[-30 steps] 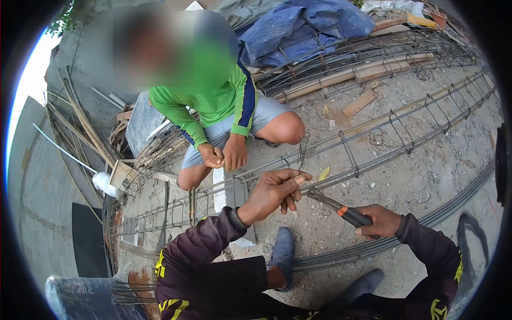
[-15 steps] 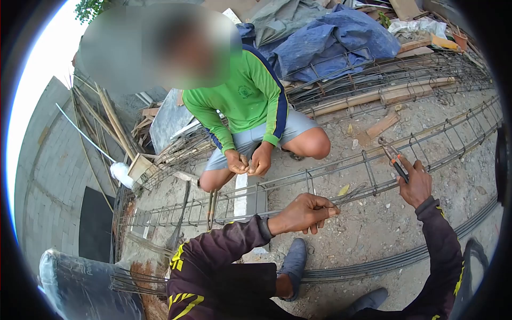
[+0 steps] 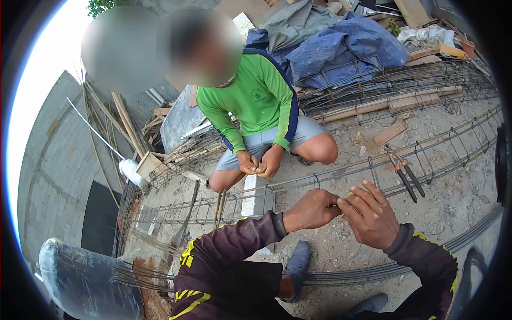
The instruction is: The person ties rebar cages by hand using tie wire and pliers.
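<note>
My left hand [image 3: 313,208] is closed in a pinch above the near side of a long rebar cage [image 3: 373,172]; what it pinches is too small to make out. Close against it, my right hand [image 3: 369,215] has its fingers extended and spread, with the fingertips near the left thumb and nothing visible held. The pincers [image 3: 406,173] with orange and black handles rest on the cage, up and right of my right hand, their handles apart.
A co-worker in a green shirt [image 3: 261,98] squats across the cage, hands together. Long rods [image 3: 368,273] lie near my feet. Behind are a blue tarp [image 3: 346,45], more rebar cages and wood pieces. A plastic-wrapped roll [image 3: 85,280] stands at lower left.
My right hand has let go of the pincers and moved left to my left hand. The pincers now rest on the cage. The view has shifted slightly.
</note>
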The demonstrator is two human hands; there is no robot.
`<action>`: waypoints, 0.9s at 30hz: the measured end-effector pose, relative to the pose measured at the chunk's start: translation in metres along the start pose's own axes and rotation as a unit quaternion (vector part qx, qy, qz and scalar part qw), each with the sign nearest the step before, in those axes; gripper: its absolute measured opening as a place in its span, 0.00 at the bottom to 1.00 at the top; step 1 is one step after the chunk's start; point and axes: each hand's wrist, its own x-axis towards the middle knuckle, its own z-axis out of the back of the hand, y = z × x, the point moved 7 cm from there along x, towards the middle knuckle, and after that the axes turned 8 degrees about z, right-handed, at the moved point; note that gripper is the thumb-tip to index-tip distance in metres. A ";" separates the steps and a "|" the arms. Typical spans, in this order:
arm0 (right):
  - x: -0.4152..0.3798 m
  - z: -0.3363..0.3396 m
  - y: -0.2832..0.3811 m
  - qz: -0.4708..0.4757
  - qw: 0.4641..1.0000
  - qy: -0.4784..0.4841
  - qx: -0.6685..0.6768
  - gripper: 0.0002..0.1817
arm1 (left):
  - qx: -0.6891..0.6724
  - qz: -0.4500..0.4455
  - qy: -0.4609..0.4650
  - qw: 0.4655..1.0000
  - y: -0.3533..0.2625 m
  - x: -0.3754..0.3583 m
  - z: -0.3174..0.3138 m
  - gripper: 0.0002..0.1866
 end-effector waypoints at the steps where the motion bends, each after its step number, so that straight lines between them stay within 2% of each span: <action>1: -0.006 -0.005 -0.004 -0.014 1.000 0.018 -0.003 0.19 | 0.014 0.004 0.004 1.000 -0.005 0.000 0.002 0.12; 4: -0.014 -0.010 -0.014 -0.046 0.998 0.045 -0.009 0.13 | -0.039 -0.016 0.000 0.999 -0.013 -0.001 0.005 0.12; 7: -0.017 -0.009 -0.021 -0.089 0.994 0.067 -0.006 0.09 | -0.017 -0.026 -0.032 0.999 -0.016 0.003 0.000 0.13; 10: -0.024 -0.006 -0.032 -0.130 0.990 0.057 -0.024 0.07 | -0.036 0.010 -0.029 0.999 -0.031 0.000 0.012 0.15; 13: -0.028 0.006 -0.044 -0.180 0.983 0.032 -0.020 0.04 | -0.078 -0.039 -0.101 0.991 -0.029 0.000 0.017 0.17; 16: -0.030 0.011 -0.047 -0.208 0.977 -0.017 0.030 0.04 | -0.032 -0.077 -0.190 0.978 -0.036 0.002 0.034 0.15; 19: -0.030 0.009 -0.050 -0.244 0.963 -0.020 0.114 0.02 | -0.050 -0.137 -0.199 0.969 -0.057 -0.002 0.043 0.12; 22: -0.033 0.009 -0.052 -0.264 0.952 -0.034 0.153 0.03 | -0.010 -0.236 -0.252 0.939 -0.070 -0.001 0.040 0.11; 25: -0.034 0.016 -0.052 -0.268 0.945 -0.088 0.167 0.03 | -0.137 -0.123 -0.239 0.953 -0.070 0.008 0.042 0.09; 27: -0.036 0.017 -0.052 -0.268 0.941 -0.096 0.182 0.04 | -0.161 -0.076 -0.214 0.961 -0.069 0.018 0.040 0.08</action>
